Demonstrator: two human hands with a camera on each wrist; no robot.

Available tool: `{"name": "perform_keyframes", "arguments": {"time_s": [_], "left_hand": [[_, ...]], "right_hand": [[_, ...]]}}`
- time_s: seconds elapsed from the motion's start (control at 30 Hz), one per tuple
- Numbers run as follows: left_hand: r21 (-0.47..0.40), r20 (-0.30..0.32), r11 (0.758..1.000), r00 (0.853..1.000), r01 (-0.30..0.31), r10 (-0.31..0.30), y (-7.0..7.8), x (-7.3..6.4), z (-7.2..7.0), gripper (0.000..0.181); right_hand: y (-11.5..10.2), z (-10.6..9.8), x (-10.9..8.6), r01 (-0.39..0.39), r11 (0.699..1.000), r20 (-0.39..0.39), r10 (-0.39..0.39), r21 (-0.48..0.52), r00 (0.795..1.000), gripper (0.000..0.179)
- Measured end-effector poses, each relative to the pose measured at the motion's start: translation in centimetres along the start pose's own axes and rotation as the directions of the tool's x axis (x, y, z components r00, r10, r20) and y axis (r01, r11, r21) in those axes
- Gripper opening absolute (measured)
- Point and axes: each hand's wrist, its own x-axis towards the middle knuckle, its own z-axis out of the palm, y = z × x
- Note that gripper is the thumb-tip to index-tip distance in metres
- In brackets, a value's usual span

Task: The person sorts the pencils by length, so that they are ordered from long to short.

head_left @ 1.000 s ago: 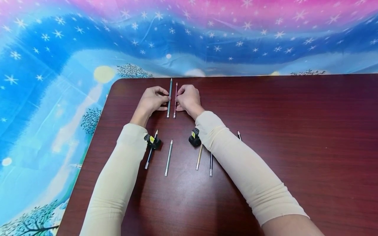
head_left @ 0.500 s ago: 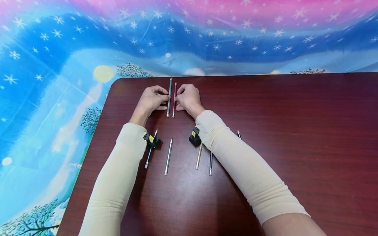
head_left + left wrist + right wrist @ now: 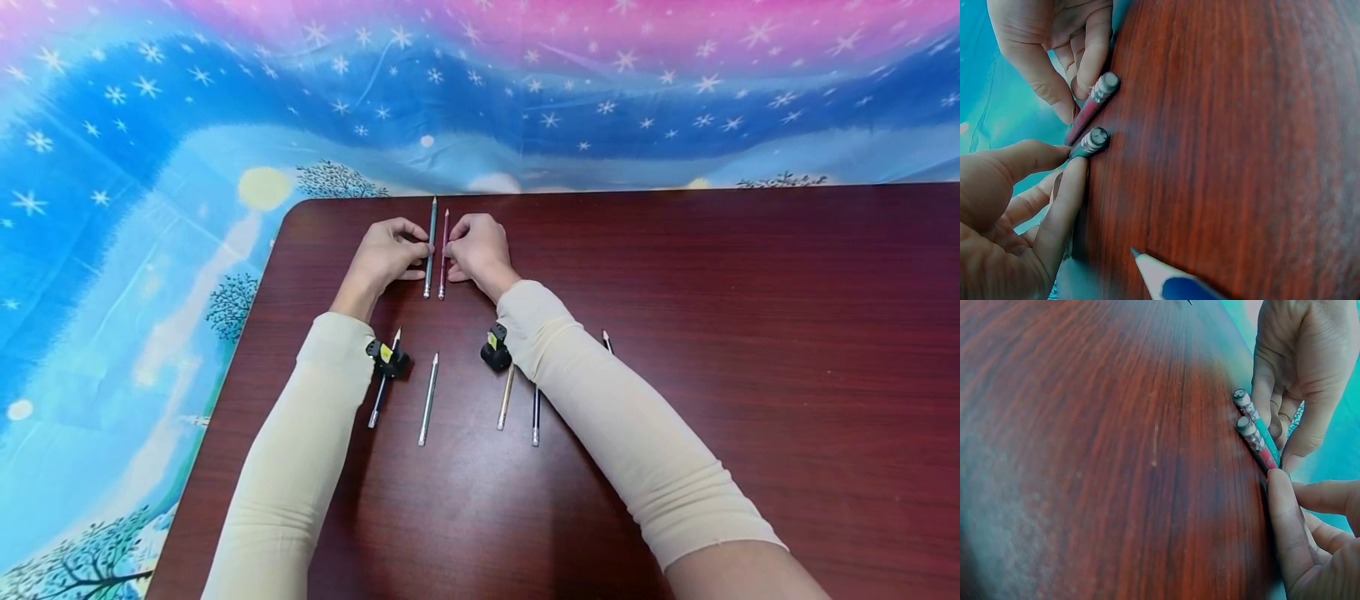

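At the table's far edge, my left hand (image 3: pixel 381 254) pinches a teal pencil (image 3: pixel 432 227) between thumb and fingers. Just right of it, my right hand (image 3: pixel 480 250) pinches a dark pink pencil (image 3: pixel 446 229). The two pencils lie side by side with a narrow gap, points away from me and eraser ends toward me. The teal one reaches slightly farther back. From the left wrist, the pink pencil's barrel (image 3: pixel 1087 114) and the teal pencil's eraser end (image 3: pixel 1092 141) show close together. The right wrist view has both eraser ends nearly level.
Nearer to me on the brown table (image 3: pixel 750 333) lie a blue pencil (image 3: pixel 378 406), a pale green pencil (image 3: pixel 428 402), a gold pencil (image 3: pixel 506 402) and a dark pencil (image 3: pixel 536 417). Another dark pencil's tip (image 3: pixel 607 342) shows beyond the right sleeve. A printed cloth (image 3: pixel 525 100) hangs behind.
The pink pencil has shifted very slightly left toward the teal one, in the grip of my right hand. My left hand and the other pencils stay where they were.
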Motion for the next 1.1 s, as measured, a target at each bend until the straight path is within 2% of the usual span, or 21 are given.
{"name": "perform_keyframes", "arguments": {"time_s": [0.47,1.1], "left_hand": [[-0.006,0.011,1.000,1.000,-0.003,0.003,-0.05,0.23,0.19,0.021],[0.004,0.004,1.000,1.000,-0.009,0.009,-0.01,0.12,-0.06,0.019]], "right_hand": [[-0.03,0.03,-0.07,-0.020,0.998,-0.035,0.018,-0.063,0.999,0.009],[-0.27,0.11,-0.07,-0.025,0.998,-0.024,0.024,-0.061,0.999,0.009]]}}
